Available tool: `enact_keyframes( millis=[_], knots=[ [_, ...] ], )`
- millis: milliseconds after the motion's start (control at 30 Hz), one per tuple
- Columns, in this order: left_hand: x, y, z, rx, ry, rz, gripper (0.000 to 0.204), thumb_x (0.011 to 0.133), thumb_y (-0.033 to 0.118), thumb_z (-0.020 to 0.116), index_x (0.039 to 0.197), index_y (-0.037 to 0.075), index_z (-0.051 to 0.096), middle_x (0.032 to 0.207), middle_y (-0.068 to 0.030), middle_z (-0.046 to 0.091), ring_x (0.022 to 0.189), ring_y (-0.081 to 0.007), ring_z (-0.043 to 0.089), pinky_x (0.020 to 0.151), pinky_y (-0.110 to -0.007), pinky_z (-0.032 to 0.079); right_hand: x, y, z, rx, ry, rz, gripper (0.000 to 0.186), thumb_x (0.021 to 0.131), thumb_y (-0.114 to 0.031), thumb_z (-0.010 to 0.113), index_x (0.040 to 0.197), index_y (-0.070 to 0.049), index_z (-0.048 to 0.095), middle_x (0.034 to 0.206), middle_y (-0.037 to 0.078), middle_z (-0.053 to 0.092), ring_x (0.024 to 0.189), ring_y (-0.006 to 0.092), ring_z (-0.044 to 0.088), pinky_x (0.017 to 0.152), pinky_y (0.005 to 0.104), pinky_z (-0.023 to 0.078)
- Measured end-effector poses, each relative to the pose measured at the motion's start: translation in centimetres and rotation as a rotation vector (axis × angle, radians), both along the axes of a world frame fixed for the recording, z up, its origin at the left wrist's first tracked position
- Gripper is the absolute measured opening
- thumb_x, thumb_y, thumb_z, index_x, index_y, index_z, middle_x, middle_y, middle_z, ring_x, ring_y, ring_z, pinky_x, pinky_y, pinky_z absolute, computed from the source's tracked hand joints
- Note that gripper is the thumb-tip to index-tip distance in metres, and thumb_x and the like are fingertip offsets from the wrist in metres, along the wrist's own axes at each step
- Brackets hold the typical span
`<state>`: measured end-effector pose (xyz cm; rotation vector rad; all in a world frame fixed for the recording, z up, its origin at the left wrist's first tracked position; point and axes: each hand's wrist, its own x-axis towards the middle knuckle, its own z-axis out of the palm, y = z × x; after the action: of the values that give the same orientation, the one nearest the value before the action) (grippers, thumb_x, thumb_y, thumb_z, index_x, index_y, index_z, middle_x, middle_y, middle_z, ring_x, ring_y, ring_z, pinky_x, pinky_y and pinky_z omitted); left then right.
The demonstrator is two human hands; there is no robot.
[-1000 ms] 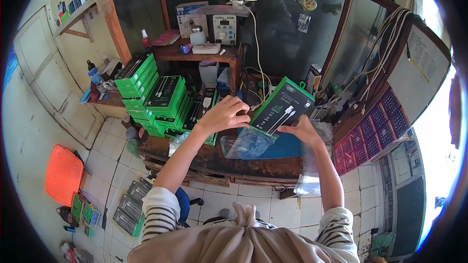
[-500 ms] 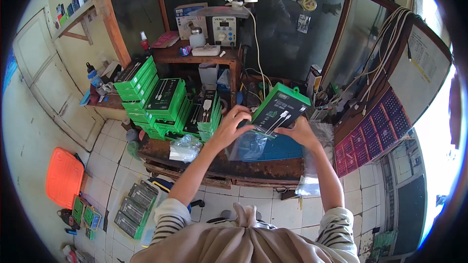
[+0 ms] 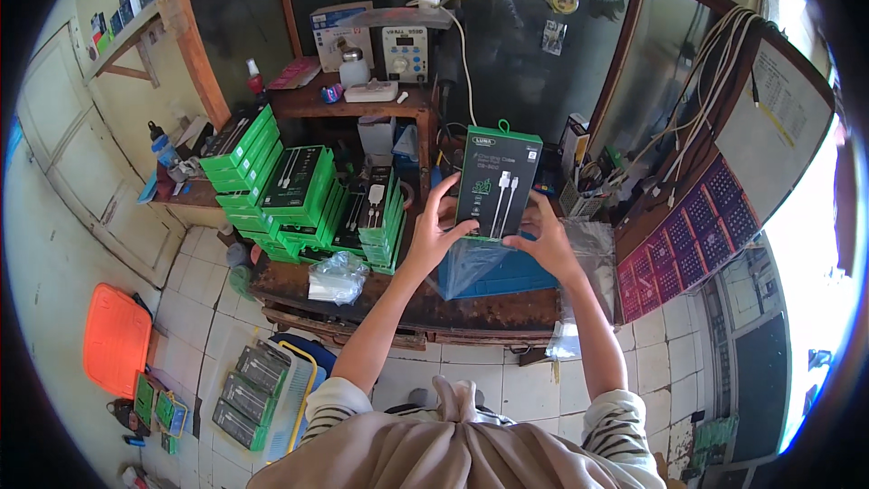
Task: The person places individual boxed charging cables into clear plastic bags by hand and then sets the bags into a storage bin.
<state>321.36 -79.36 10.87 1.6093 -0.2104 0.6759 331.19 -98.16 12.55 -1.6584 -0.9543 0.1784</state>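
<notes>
A black and green charging-cable box point(image 3: 493, 172) stands nearly upright between my two hands, its front toward me and its green hanging loop at the top. My left hand point(image 3: 436, 225) grips the lower left edge, thumb on the front. On the lower right side, my right hand point(image 3: 546, 240) holds the box with fingers curled round its edge. Below the box a clear plastic bag point(image 3: 469, 270) spreads over the blue mat point(image 3: 520, 279). Whether the bag touches the box's bottom I cannot tell.
Stacks of green and black boxes point(image 3: 294, 186) fill the bench's left side, with a bundle of clear plastic bags point(image 3: 338, 279) in front. A wire basket point(image 3: 581, 204) stands at right. On the floor, a bin point(image 3: 288, 398) holds more boxes near an orange lid point(image 3: 118, 340).
Both hands have turned the box from a rightward tilt to nearly upright, shifting it slightly left. My left fingers now wrap its side more closely. The whole view has shifted a little.
</notes>
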Motion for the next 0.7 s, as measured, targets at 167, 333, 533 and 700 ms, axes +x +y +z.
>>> enact_keyframes(
  millis=[167,333,533,700],
  knots=[
    [-0.9,1.2,0.7,0.042,-0.014,-0.11,0.081,0.07,0.004,0.073,0.137,0.013,0.027,0.107,-0.0127,0.058,0.097,-0.0198,0.059,0.085,-0.035,0.049,-0.4,-0.4,1.1,0.0,0.005,-0.028,0.081,0.066,-0.003,0.076,0.131,-0.004,0.028,0.101,0.014,0.06,0.095,0.0208,0.059,0.085,0.0347,0.048],
    [-1.7,1.0,4.5,0.287,0.209,-0.177,0.105,0.063,0.007,0.078,0.142,0.019,0.011,0.115,-0.0173,0.055,0.102,-0.0297,0.058,0.087,-0.039,0.047,-0.2,-1.6,1.0,-0.046,-0.045,-0.042,0.087,0.066,-0.001,0.076,0.134,-0.003,0.022,0.11,0.016,0.058,0.098,0.0211,0.057,0.086,0.0345,0.047],
    [-2.3,1.1,7.5,0.705,0.363,0.014,0.128,0.06,0.014,0.081,0.138,0.023,-0.02,0.126,-0.0258,0.045,0.104,-0.0429,0.052,0.087,-0.046,0.043,-1.5,-0.7,3.4,-0.076,-0.181,0.009,0.107,0.064,-0.001,0.076,0.142,-0.012,0.005,0.104,0.016,0.06,0.093,0.026,0.06,0.079,0.0361,0.05],
    [-3.0,0.9,8.1,0.731,0.341,0.041,0.129,0.063,0.011,0.08,0.135,0.016,-0.028,0.131,-0.0259,0.04,0.102,-0.037,0.057,0.087,-0.042,0.045,-2.0,-0.2,4.5,-0.038,-0.268,0.061,0.113,0.065,0.005,0.072,0.142,-0.015,-0.009,0.117,0.019,0.054,0.097,0.0278,0.059,0.078,0.0353,0.05]
  ],
)
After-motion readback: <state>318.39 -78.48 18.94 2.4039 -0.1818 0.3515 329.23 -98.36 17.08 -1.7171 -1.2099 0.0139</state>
